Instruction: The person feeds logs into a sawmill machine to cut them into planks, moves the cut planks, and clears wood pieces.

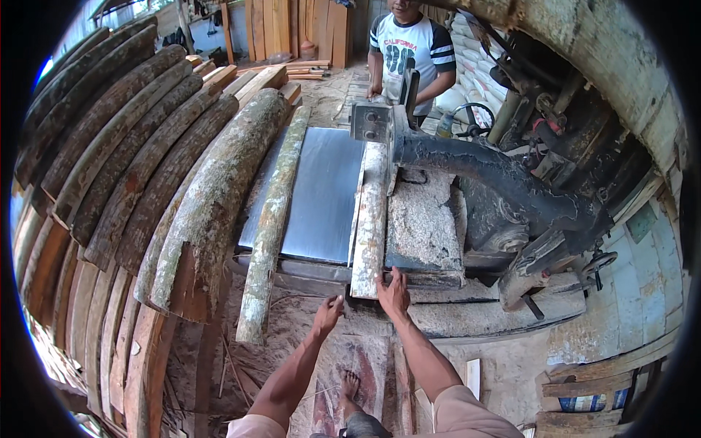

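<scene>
Nearest, a bare foot [350,385] on a flat, dusty, reddish-stained board [374,365]. Ahead, a narrow, pale, bark-mottled wooden slab [370,241], lengthwise between a smooth, shiny grey metal sheet [321,197] and a heap of grainy, pale-brown sawdust [422,212]. Right hand [395,296] at the slab's near end, arm stretched forward, fingers pointing ahead and touching; cannot tell if clamped. Left hand [328,315] near that end but apart from it, fingers loosely bent; cannot tell if fingertips and thumb together or slightly apart. To the left, a slim, lichen-pale log [274,226], then a thick, rough-barked log [219,190]. From the right, a heavy, curved black metal arm [475,157]. Farther, a person [412,62] in a white shirt with dark sleeves, plump pale sacks [475,62], upright orange-brown planks [292,29].
</scene>
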`<state>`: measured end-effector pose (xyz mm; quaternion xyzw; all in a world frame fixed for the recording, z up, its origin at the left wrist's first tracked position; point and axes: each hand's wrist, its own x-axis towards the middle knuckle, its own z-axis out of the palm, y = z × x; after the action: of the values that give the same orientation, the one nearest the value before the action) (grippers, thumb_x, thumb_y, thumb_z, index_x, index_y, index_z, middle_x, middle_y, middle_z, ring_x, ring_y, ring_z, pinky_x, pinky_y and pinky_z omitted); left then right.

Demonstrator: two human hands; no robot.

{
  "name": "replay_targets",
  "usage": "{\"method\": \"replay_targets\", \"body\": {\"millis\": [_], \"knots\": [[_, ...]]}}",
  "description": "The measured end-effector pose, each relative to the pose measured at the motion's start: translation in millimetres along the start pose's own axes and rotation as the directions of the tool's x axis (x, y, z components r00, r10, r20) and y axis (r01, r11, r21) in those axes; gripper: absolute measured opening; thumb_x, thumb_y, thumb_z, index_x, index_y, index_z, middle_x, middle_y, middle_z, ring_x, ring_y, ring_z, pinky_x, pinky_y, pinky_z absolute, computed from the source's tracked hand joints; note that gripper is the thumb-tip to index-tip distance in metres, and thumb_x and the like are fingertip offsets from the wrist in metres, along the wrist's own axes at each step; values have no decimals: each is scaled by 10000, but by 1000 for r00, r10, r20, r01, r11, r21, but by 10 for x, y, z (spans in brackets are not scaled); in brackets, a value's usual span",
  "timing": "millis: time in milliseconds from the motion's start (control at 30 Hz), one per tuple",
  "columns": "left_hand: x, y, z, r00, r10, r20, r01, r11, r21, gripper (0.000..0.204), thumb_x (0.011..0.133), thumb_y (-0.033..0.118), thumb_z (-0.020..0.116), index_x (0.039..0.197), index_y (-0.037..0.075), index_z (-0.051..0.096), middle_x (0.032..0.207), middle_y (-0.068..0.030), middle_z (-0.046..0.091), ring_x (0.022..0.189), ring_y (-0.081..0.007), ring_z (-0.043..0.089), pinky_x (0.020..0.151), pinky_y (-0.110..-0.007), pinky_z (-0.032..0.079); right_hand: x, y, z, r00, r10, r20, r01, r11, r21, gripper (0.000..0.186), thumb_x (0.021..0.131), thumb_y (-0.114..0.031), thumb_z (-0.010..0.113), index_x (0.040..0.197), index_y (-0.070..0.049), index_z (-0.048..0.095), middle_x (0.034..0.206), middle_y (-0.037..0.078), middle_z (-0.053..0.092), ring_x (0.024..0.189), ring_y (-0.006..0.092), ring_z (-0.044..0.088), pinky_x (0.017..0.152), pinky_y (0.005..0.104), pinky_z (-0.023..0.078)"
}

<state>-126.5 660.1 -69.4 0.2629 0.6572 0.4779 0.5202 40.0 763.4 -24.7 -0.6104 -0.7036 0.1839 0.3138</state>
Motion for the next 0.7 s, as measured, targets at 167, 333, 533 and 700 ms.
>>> {"method": "replay_targets", "body": {"millis": [167,333,533,700], "knots": [[35,286,122,993,-101,67,98,994,51,666,800,536,566,1198,15,450,833,-69,535,691,-147,503,591,-292,422,-1544,-160,-281,934,154,321,-211,966,151,610,823,-506,531,1092,37,456,794,256,597,736,428,596,614,469,460],[-534,-207,9,996,66,-59,-55,984,168,632,787,448,631,1194,-3,459,891,-83,592,795,-148,536,703,-287,424,-3162,-7,-557,895,193,401,-276,947,161,636,815,-503,550,1072,67,434,786,278,577,708,445,576,583,457,457],[-2145,-729,9,994,38,100,-32,997,-63,541,822,273,643,1236,2,423,931,-69,595,794,-133,533,700,-270,422,-4702,90,-1119,845,206,494,-330,927,176,584,811,-479,586,982,61,444,596,103,558,492,184,557,473,324,441],[-3213,-1392,-121,998,59,36,-50,978,-203,521,849,234,606,1244,-33,394,1018,-118,585,895,-153,535,760,-277,441,-5722,-243,-1728,771,288,568,-480,849,221,577,801,-503,584,937,46,466,579,113,542,512,215,564,485,346,438]]}}
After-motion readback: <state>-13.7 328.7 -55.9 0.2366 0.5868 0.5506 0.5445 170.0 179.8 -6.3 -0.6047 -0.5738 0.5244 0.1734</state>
